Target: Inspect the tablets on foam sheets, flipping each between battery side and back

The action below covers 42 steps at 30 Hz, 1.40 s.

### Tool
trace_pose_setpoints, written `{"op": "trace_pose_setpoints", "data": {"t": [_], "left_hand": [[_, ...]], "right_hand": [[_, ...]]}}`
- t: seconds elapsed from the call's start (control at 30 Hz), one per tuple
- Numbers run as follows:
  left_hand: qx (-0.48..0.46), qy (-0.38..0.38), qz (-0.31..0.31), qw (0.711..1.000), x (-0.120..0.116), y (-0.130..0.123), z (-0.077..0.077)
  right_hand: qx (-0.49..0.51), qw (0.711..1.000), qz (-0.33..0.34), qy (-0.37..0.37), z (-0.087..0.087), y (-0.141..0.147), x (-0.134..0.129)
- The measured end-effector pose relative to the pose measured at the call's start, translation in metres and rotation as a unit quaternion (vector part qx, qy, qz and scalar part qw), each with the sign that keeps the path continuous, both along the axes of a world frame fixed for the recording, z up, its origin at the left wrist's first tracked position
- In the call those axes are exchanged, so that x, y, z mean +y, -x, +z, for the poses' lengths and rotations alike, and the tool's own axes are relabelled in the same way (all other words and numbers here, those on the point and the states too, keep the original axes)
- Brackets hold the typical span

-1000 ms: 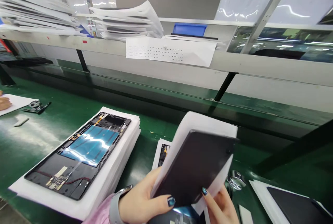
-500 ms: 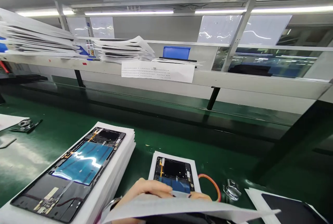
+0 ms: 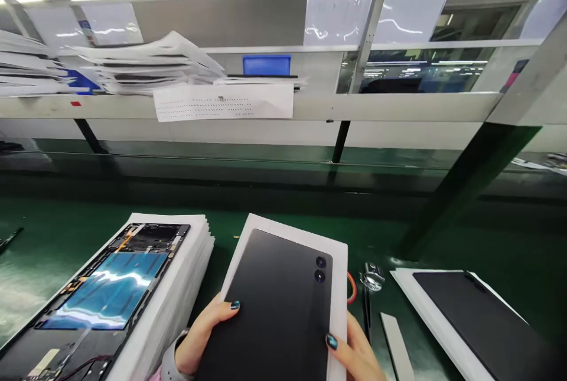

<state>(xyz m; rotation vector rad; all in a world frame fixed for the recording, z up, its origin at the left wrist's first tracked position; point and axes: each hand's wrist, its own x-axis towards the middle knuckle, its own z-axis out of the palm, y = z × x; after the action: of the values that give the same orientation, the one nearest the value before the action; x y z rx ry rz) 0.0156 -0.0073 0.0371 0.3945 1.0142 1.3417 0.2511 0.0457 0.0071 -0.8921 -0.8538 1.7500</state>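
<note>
Now, the dark tablet (image 3: pixel 270 304) shows its matte back, twin camera lenses (image 3: pixel 319 270) near the top corner, and it's riding on a white foam sheet (image 3: pixel 287 236) above the green bench (image 3: pixel 57 251). The left hand (image 3: pixel 199 334) and right hand (image 3: pixel 354 357) grip it from both sides, fingertips pressed on the back. Just beside it, an opened tablet (image 3: pixel 110 292) lies on stacked foam (image 3: pixel 177 304).
</note>
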Motion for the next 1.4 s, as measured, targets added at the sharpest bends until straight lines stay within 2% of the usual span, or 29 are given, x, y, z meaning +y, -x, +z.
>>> {"op": "trace_pose_setpoints", "data": {"t": [0.13, 0.27, 0.47, 0.63, 0.8, 0.93, 1.13, 1.23, 1.3, 1.33, 1.4], "left_hand": [[0.014, 0.043, -0.021, 0.999, 0.006, 0.005, -0.012], [0.017, 0.045, -0.064, 0.997, 0.004, 0.008, -0.018], [0.032, 0.042, -0.107, 0.993, 0.003, 0.011, -0.020], [0.039, 0.038, -0.107, 0.993, 0.004, 0.011, -0.020], [0.036, 0.040, -0.134, 0.989, 0.004, 0.013, -0.021], [0.042, 0.028, -0.154, 0.987, 0.005, 0.015, -0.024], [0.033, 0.018, -0.168, 0.985, 0.007, 0.013, -0.023], [0.019, 0.021, -0.165, 0.986, 0.007, 0.013, -0.023], [0.010, 0.028, -0.151, 0.988, 0.007, 0.014, -0.025], [0.000, 0.029, -0.140, 0.990, 0.008, 0.014, -0.026], [-0.024, 0.027, -0.113, 0.993, 0.010, 0.014, -0.027]], "right_hand": [[0.000, 1.000, -0.023, 0.001, 0.003, -0.001, 0.007], [0.014, 1.000, -0.006, 0.004, 0.003, -0.002, 0.008], [0.013, 1.000, 0.007, 0.024, 0.008, 0.000, 0.006], [0.006, 1.000, 0.004, 0.030, 0.005, -0.002, 0.007], [0.007, 0.999, -0.016, 0.040, 0.004, -0.001, 0.005], [-0.013, 0.997, -0.058, 0.047, 0.004, 0.003, 0.010], [-0.033, 0.992, -0.074, 0.093, -0.008, 0.003, 0.028], [-0.028, 0.994, -0.048, 0.099, -0.011, 0.002, 0.030], [-0.052, 0.996, -0.039, 0.067, -0.009, 0.003, 0.029], [-0.085, 0.995, -0.054, 0.026, -0.007, 0.004, 0.028], [-0.171, 0.971, -0.134, -0.103, -0.004, 0.005, 0.027]]}}
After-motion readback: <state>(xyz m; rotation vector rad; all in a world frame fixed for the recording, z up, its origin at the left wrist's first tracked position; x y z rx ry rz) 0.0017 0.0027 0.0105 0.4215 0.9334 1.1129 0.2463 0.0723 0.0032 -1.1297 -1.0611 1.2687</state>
